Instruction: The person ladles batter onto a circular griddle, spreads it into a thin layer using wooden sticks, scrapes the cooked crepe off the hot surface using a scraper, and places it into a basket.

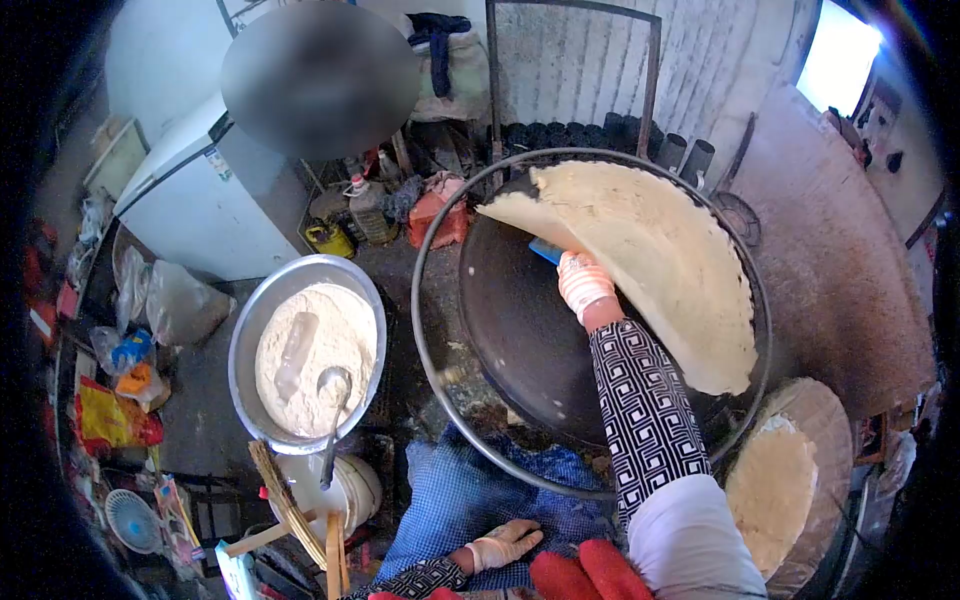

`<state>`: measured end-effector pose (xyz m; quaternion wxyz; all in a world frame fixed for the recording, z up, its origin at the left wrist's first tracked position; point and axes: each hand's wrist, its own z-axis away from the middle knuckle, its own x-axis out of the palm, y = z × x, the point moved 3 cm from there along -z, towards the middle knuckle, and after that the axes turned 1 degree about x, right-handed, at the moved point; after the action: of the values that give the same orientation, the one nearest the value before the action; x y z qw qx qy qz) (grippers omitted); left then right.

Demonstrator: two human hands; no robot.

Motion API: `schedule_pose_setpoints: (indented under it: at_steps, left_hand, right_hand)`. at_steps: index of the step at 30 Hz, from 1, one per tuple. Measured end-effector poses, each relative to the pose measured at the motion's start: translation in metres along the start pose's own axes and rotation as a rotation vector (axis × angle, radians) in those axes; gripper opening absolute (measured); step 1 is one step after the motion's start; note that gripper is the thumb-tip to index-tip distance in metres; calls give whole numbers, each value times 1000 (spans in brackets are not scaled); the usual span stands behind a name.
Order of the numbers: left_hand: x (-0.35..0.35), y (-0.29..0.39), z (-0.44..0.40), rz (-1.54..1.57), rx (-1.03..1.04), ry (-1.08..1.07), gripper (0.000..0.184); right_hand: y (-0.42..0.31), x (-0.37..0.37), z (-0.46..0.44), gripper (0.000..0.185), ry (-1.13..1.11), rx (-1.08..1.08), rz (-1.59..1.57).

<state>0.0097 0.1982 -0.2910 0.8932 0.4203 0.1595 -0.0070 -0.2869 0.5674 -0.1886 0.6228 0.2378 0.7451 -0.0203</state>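
My right hand (586, 286), in a light glove, is closed at the folded edge of a large thin pancake (660, 250). A flat blue scraper (546, 250) pokes out beyond its fingers, partly hidden under the lifted edge. The pancake lies over the right side of a round dark griddle (520, 340), its left edge folded up and over. My left hand (506, 545), also gloved, rests with fingers stretched out on a blue checked cloth (440, 510) over my lap and holds nothing.
A metal ring (420, 330) surrounds the griddle. To the left stands a steel basin (240, 350) of pale batter with a ladle (333, 420) in it, above a white bucket (362, 490). A stack of pancakes (772, 490) lies at lower right. A white freezer (210, 200) stands behind.
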Motion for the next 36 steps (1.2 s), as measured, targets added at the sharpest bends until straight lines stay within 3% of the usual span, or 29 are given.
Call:
schedule_pose_setpoints:
  at_steps: [1, 8, 14, 19, 21, 24, 25, 26, 27, 29, 30, 31, 33, 34, 36]
  left_hand:
    - [3, -4, -2, -9, 9, 14, 61]
    - [7, -19, -3, -4, -8, 1, 63]
    - [19, -60, -14, 11, 56, 10, 62]
    - [6, -40, 1, 4, 42, 51, 58]
    - [2, -43, 1, 12, 44, 55, 56]
    - [4, -40, -11, -27, 128, 105, 54]
    - [18, -56, -27, 17, 209, 193, 45]
    - [15, -18, -14, 48, 259, 162, 47]
    - [26, -24, -27, 124, 181, 122, 38]
    - [34, 40, -19, 130, 118, 86, 54]
    - [44, 61, -21, 103, 112, 87, 55]
    - [6, 77, 15, 96, 118, 96, 57]
    - [9, 78, 15, 33, 91, 123, 61]
    - [6, 80, 22, -5, 73, 135, 62]
    - [20, 80, 27, -22, 77, 204, 66]
  right_hand:
    - [-1, 40, -11, 35, 81, -18, 92]
    - [26, -9, 14, 31, -47, 83, -101]
    - [52, -1, 36, 28, -75, 124, -154]
    - [90, 18, 76, 25, -41, 130, -189]
    - [120, 33, 109, 24, 76, 112, -210]
    - [191, 59, 196, 22, 588, -39, -125]
    - [223, 58, 221, 21, 561, 35, -80]
    - [249, 33, 247, 23, 236, 357, -133]
    - [271, 7, 280, 24, -144, 647, -78]
    - [291, -22, 376, 36, -24, 731, -207]
    - [297, -28, 426, 33, 55, 879, -606]
    - [258, -114, 442, 30, -27, 931, -610]
    - [219, -113, 545, 35, 151, 954, -917]
    - [191, -127, 589, 36, 135, 1107, -1315]
    - [145, -80, 725, 46, -53, 1362, -1726]
